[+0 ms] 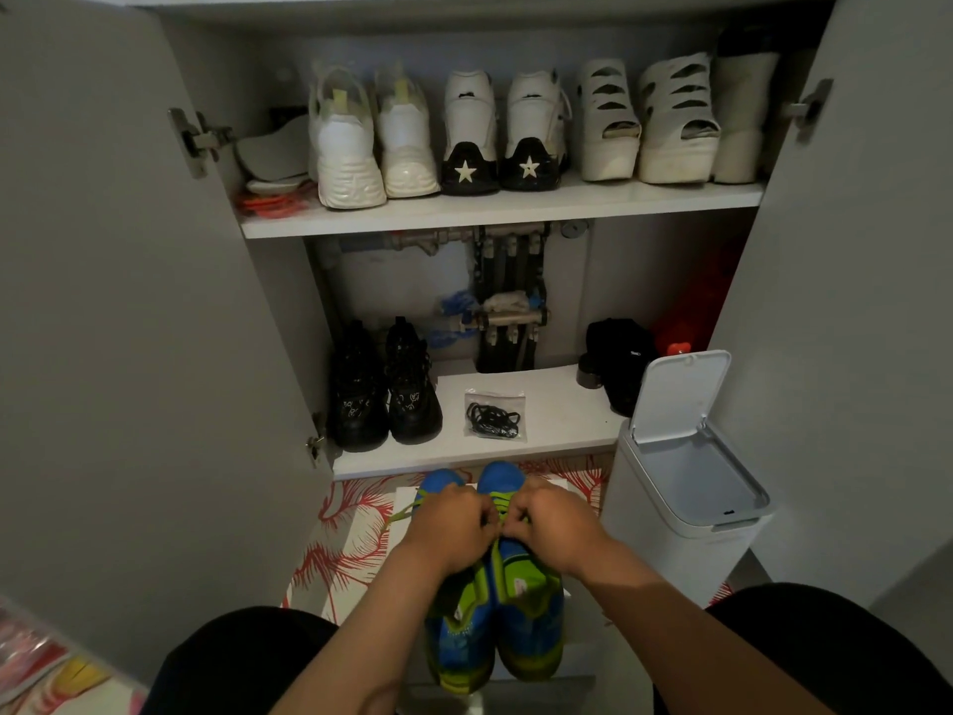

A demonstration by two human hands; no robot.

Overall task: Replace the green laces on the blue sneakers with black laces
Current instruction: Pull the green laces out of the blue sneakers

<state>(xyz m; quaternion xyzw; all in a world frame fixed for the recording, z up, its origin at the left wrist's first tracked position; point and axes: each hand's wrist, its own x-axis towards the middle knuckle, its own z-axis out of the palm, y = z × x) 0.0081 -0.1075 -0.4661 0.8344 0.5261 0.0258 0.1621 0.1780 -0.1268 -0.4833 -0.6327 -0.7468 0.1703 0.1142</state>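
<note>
A grey cabinet (129, 301) is standing with both doors open. Along its white upper shelf (515, 213), white chunky sneakers (371, 147) are sitting at the left end, white high-tops with black star-marked heels (500, 131) at the middle, white strappy wedge sandals (644, 121) toward the right end. On the white bottom shelf (564, 423), black chunky sneakers (384, 394) are standing at the left end and a black fabric cap (619, 358) is lying at the right end. A white plastic bin (686, 513), lid raised, is standing by that shelf's right front corner.

Blue sneakers (531, 627) lie paired, green laces (503, 500) threaded.
</note>
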